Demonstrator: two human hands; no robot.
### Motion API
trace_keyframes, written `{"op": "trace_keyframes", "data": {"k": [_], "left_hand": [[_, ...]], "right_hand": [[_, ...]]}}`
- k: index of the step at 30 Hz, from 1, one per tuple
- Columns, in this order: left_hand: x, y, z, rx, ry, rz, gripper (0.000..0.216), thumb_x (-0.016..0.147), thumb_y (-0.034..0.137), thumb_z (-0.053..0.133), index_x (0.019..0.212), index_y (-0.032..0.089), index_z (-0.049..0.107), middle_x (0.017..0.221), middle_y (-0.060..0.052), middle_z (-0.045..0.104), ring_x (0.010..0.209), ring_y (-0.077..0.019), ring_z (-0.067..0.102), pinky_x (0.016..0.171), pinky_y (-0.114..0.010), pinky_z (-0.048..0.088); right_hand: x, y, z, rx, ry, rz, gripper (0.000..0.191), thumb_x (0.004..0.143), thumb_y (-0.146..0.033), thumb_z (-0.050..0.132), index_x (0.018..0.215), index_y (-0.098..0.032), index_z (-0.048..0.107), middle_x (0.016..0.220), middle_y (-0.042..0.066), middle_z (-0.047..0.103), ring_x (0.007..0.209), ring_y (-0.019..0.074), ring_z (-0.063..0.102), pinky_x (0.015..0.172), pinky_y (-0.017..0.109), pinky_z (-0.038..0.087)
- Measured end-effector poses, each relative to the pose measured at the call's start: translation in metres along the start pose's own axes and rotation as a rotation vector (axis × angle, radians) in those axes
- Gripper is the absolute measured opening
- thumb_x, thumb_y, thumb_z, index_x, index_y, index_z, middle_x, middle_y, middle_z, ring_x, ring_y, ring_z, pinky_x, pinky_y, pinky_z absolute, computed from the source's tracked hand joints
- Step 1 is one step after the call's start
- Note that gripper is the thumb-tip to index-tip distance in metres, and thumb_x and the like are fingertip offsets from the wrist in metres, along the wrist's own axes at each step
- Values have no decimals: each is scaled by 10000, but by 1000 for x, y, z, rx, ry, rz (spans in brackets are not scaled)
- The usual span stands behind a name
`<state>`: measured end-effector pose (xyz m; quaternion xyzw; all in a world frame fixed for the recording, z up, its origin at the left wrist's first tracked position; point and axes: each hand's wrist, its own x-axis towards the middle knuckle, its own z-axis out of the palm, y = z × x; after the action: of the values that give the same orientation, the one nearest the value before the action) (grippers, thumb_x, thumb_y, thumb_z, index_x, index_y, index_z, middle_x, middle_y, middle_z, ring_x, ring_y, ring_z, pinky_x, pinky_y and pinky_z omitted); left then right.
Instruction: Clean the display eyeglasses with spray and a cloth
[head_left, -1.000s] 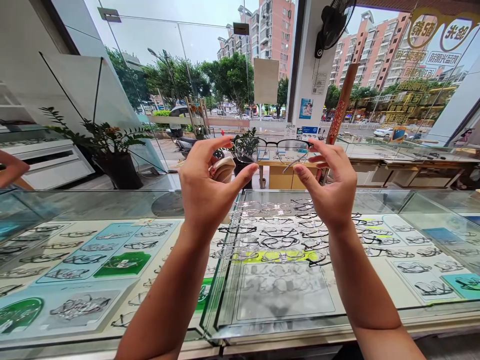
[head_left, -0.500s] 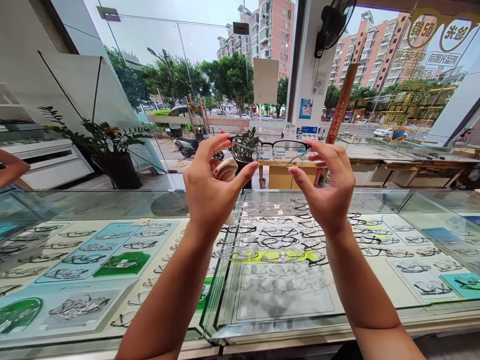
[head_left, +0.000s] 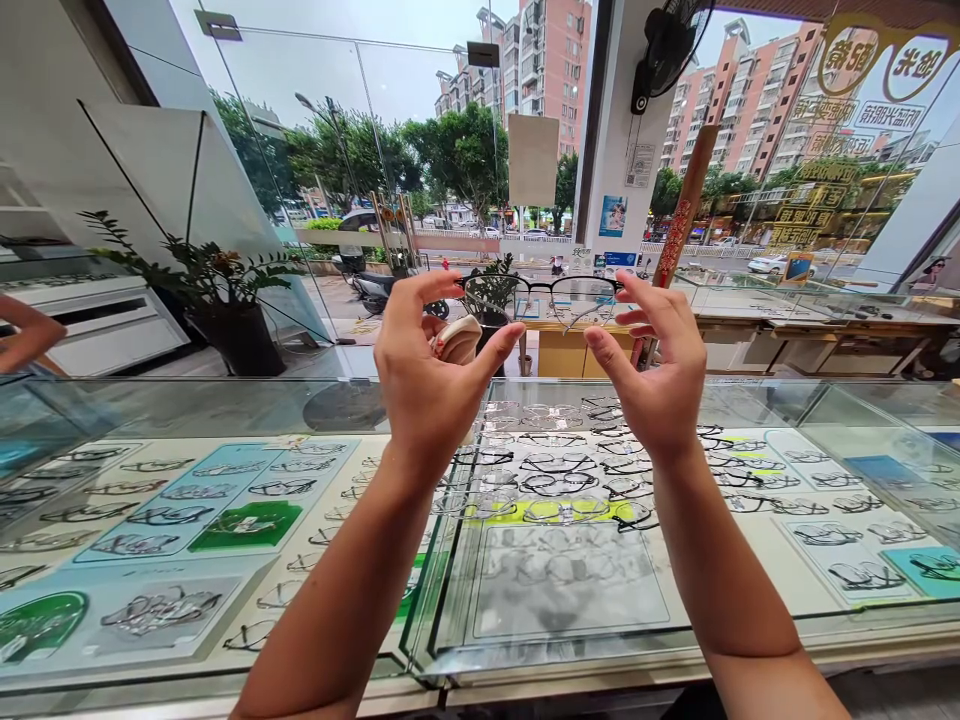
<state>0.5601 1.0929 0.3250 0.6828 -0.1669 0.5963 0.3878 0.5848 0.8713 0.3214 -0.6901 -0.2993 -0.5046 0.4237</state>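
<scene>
Held up in front of me is a pair of eyeglasses (head_left: 540, 284) with a black upper rim and clear lenses. My left hand (head_left: 431, 375) pinches its left end between the fingers, with the thumb stretched out below. A pale folded cloth (head_left: 459, 341) with a small reddish mark is tucked in the same palm. At the glasses' right end, the fingers of my right hand (head_left: 660, 370) grip the frame, the thumb apart beneath the lens. Both hands are raised above the glass counter (head_left: 570, 625).
Many eyeglasses (head_left: 559, 464) lie in rows inside the glass display case. Potted plants (head_left: 236, 335) stand beyond it, and a wooden-fronted counter (head_left: 562, 353) is near the window. At the left edge shows another person's arm (head_left: 26, 335). A fan (head_left: 670, 45) hangs on the pillar.
The glasses have shifted very slightly to the right and tilted a little, with my left hand moving slightly right. Both hands keep their hold.
</scene>
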Motion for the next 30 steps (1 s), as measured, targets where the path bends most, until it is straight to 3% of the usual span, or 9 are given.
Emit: {"op": "trace_keyframes", "data": {"k": [10, 15, 21, 25, 30], "left_hand": [[-1, 2, -1, 46, 30, 33, 540, 808, 485, 972, 1249, 352, 691, 1225, -68, 714, 1159, -288, 688, 821, -414, 630], [-4, -2, 1, 33, -2, 32, 570, 797, 506, 973, 1262, 340, 689, 1266, -70, 717, 948, -234, 687, 728, -389, 586], [-7, -6, 2, 3, -50, 1, 619, 781, 500, 981, 1304, 356, 683, 1265, -61, 716, 746, -168, 633, 627, -357, 513], [-7, -4, 3, -10, -63, -11, 602, 788, 484, 978, 1297, 337, 692, 1245, -73, 720, 807, -189, 663, 656, -361, 545], [-6, 0, 5, -21, -56, 6, 544, 793, 466, 978, 1238, 316, 703, 1176, -74, 718, 1056, -256, 709, 778, -386, 603]], "right_hand": [[1, 9, 2, 191, 5, 153, 361, 999, -460, 725, 1336, -331, 752, 1261, 71, 793, 1038, 247, 764, 925, 454, 641], [3, 17, 4, 260, 98, 201, 265, 1030, -460, 684, 1175, -276, 809, 1150, 65, 828, 978, 232, 780, 894, 432, 648], [5, 20, 4, 423, 115, 246, 183, 988, -418, 741, 1056, -258, 801, 997, 40, 819, 852, 196, 757, 800, 378, 645], [7, 19, 3, 478, 80, 312, 174, 981, -425, 727, 1024, -259, 757, 985, 40, 814, 836, 188, 757, 782, 363, 647], [8, 19, 2, 566, 42, 396, 179, 957, -423, 730, 1008, -251, 720, 967, 45, 820, 795, 175, 744, 756, 345, 627]]}}
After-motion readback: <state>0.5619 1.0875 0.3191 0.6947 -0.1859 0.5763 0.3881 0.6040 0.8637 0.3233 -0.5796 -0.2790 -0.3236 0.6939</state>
